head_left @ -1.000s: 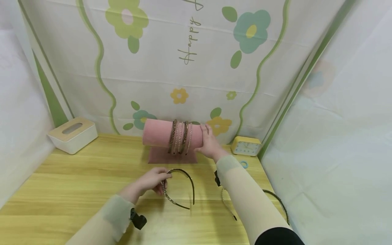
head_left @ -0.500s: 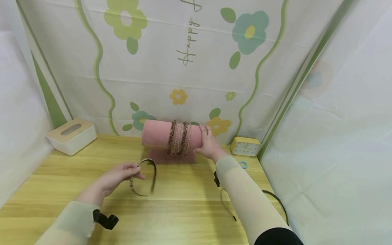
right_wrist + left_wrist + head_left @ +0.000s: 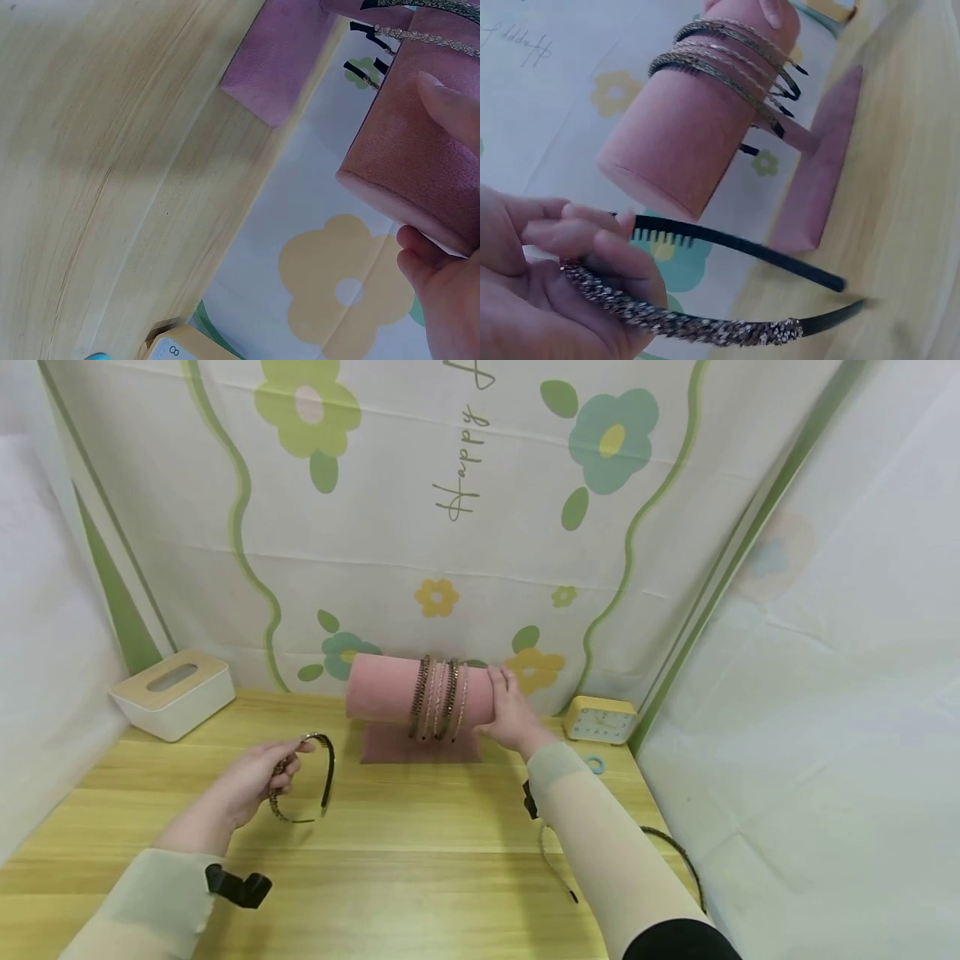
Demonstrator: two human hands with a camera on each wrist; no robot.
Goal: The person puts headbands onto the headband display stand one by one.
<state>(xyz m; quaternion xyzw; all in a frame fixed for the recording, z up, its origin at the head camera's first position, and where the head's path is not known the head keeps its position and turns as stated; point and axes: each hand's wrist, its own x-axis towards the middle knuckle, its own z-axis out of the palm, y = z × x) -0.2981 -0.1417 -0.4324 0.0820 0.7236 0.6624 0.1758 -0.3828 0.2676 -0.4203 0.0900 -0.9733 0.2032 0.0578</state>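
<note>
Loading looked like the step: left hand [image 3: 243,782], fingers [image 3: 632,264] curled, pinched the beaded headband [image 3: 727,331] over the desk [image 3: 420,877], left-front of the pink roll [image 3: 384,689]; right hand [image 3: 513,718] gripped the roll's right end. Next likely needed open ends aligned.

We've swung our L hand [image 3: 251,777] left, w/ the dark arched headband w/ glittery trim & comb teeth [image 3: 720,330]: 1 sec ago it was in front of the pink fabric-covered cylindrical stand [image 3: 386,689], now it's out past the stand's L end, nearer the white box w/ tan slotted lid [image 3: 180,708]. Our cream sleeve w/ grey-green cuff [image 3: 161,893] shifted left too. Headband's less blurred vs. ½ sec ago.
</note>
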